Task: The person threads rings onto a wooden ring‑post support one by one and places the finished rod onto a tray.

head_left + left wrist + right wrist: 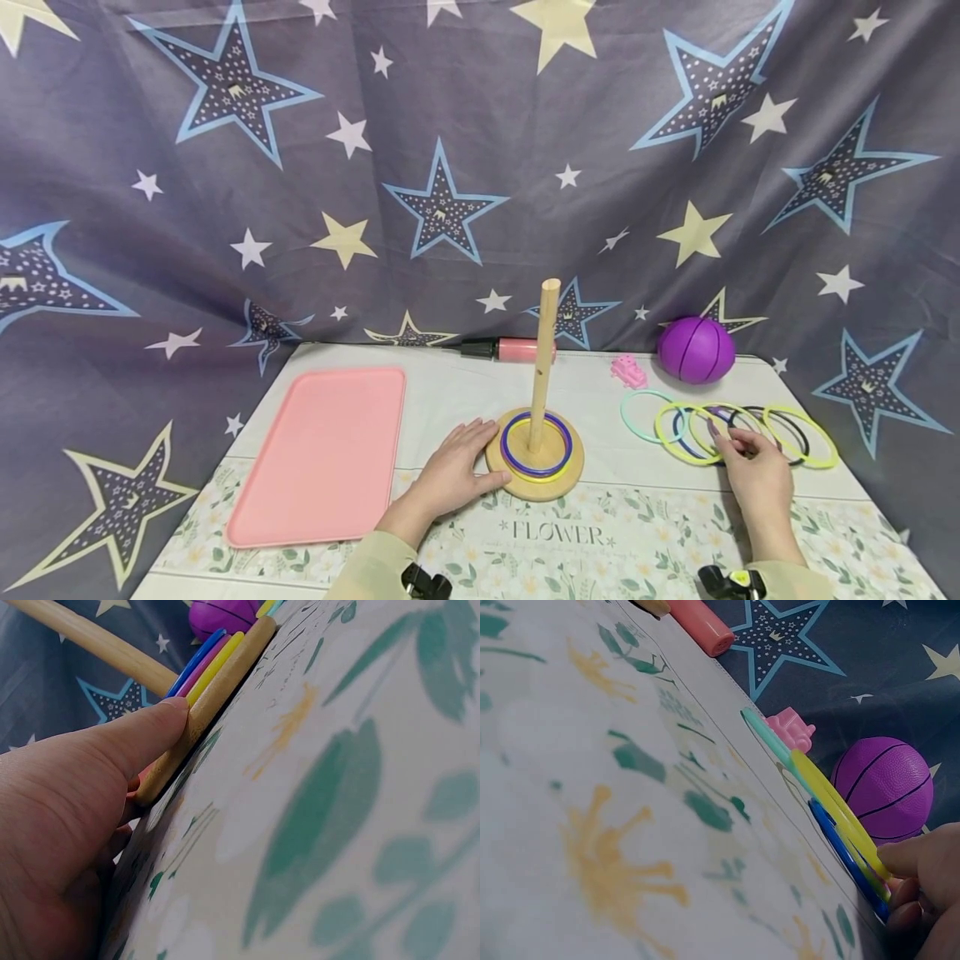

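A wooden peg (pixel 545 358) rises from a round wooden base (pixel 568 483) near the middle of the table. Round its foot lie a blue ring (pixel 196 661), a purple ring (pixel 208 667) and a yellow ring (pixel 216 669), stacked. My left hand (pixel 456 471) holds the base's left edge, thumb at the near side and fingers farther back. To the right, several overlapping rings in yellow, blue, purple and black lie in a row beside a mint ring (pixel 623 417). Over them, my right hand (pixel 759 479) pinches a yellow ring (pixel 836 799); its lower fingers are partly hidden.
A pink tray (pixel 322 458) lies at the left. Behind the peg is a pink-and-black pump (pixel 513 350). A small pink toy (pixel 628 372) and a purple ball (pixel 696 350) sit behind the loose rings. The star-patterned curtain (pixel 450 292) hangs along the table's back edge.
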### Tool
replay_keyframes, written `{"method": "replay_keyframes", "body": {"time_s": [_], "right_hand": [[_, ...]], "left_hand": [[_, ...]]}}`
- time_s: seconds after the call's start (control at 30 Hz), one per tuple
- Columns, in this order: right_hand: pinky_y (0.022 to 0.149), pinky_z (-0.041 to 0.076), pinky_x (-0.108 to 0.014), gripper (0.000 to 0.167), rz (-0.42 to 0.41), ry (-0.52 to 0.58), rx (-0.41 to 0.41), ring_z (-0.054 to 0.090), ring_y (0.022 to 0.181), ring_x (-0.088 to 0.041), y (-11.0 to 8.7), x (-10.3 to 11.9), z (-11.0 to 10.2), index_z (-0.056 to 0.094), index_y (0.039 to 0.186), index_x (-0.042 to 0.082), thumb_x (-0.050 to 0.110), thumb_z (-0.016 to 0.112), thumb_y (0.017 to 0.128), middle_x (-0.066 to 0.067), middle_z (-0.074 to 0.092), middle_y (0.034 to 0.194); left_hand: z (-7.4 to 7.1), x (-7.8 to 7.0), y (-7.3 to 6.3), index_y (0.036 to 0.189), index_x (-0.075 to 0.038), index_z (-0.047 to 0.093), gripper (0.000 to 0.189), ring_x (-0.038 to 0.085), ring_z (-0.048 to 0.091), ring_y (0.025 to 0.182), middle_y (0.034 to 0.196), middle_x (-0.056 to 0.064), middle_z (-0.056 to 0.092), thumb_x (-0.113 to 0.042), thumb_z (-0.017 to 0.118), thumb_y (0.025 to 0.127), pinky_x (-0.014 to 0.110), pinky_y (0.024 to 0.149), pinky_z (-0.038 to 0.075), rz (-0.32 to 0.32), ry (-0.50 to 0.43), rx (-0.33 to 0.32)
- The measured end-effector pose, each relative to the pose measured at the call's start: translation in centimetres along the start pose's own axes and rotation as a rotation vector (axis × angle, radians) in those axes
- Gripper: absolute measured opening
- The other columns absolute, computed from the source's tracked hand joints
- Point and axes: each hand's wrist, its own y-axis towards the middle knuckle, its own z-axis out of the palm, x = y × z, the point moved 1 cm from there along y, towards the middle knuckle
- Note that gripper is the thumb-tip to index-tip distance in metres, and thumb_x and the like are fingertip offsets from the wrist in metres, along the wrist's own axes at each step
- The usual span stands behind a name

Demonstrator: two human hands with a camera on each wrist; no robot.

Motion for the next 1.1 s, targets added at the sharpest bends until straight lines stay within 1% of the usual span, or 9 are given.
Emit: {"method": "replay_keyframes", "body": {"time_s": [0.13, 0.33, 0.5, 0.67, 0.87, 1.0, 1.1], "right_hand": [[0.087, 0.046, -0.05, 0.036, -0.016, -0.005, -0.012, 0.065, 0.109, -0.042, -0.08, -0.09, 0.08, 0.072, 0.133, -0.004, 0.021, 0.073, 0.107, -0.026, 0.073, 0.117], [0.088, 0.045, -0.052, 0.035, 0.01, -0.007, -0.023, 0.064, 0.108, -0.043, 0.1, -0.01, 0.27, 0.071, 0.134, -0.005, 0.019, 0.069, 0.108, -0.027, 0.072, 0.117], [0.085, 0.045, -0.049, 0.033, 0.015, -0.008, -0.041, 0.064, 0.107, -0.042, 0.21, -0.09, 0.25, 0.073, 0.13, -0.004, 0.019, 0.067, 0.107, -0.027, 0.073, 0.115], [0.085, 0.045, -0.05, 0.032, 0.018, -0.002, -0.049, 0.065, 0.108, -0.044, 0.21, -0.16, 0.23, 0.074, 0.13, -0.004, 0.018, 0.066, 0.107, -0.028, 0.073, 0.116], [0.088, 0.044, -0.051, 0.035, 0.034, 0.026, -0.055, 0.064, 0.11, -0.043, 0.14, -0.24, 0.25, 0.075, 0.131, -0.003, 0.022, 0.065, 0.109, -0.027, 0.073, 0.119], [0.093, 0.045, -0.053, 0.037, 0.042, 0.055, -0.056, 0.064, 0.114, -0.042, 0.11, -0.33, 0.3, 0.076, 0.131, -0.002, 0.027, 0.067, 0.11, -0.027, 0.074, 0.123], [0.092, 0.046, -0.047, 0.037, 0.059, 0.072, -0.06, 0.064, 0.113, -0.037, 0.12, -0.41, 0.36, 0.077, 0.131, 0.0, 0.029, 0.068, 0.11, -0.024, 0.075, 0.124]], "left_hand": [[0.0, 0.0, -0.02, 0.165, -0.004, 0.05, 0.087, 0.034, 0.036, 0.162, 0.168, 0.015, 0.051, -0.052, 0.081, 0.1, 0.051, 0.137, 0.021, 0.0, 0.003, -0.001], [0.02, 0.04, -0.01, 0.165, -0.004, 0.05, 0.087, 0.035, 0.037, 0.162, 0.167, 0.016, 0.051, -0.052, 0.081, 0.1, 0.052, 0.137, 0.021, -0.003, -0.002, 0.0], [-0.03, 0.01, -0.02, 0.165, -0.004, 0.049, 0.088, 0.035, 0.036, 0.162, 0.167, 0.016, 0.051, -0.053, 0.081, 0.1, 0.052, 0.137, 0.02, -0.005, -0.003, -0.003], [0.02, 0.03, -0.02, 0.165, -0.003, 0.05, 0.088, 0.035, 0.037, 0.162, 0.167, 0.016, 0.051, -0.053, 0.081, 0.099, 0.052, 0.137, 0.021, -0.001, 0.0, -0.007], [0.06, 0.06, -0.04, 0.165, -0.003, 0.05, 0.088, 0.035, 0.036, 0.162, 0.167, 0.016, 0.051, -0.054, 0.08, 0.1, 0.053, 0.137, 0.021, 0.0, -0.004, -0.007], [0.03, 0.04, -0.03, 0.165, -0.004, 0.05, 0.088, 0.035, 0.036, 0.162, 0.167, 0.016, 0.051, -0.053, 0.08, 0.1, 0.052, 0.137, 0.02, 0.001, -0.001, -0.006], [0.06, 0.03, -0.01, 0.165, -0.003, 0.05, 0.087, 0.034, 0.036, 0.162, 0.167, 0.015, 0.051, -0.053, 0.08, 0.1, 0.052, 0.137, 0.02, 0.002, -0.001, -0.005]]}}
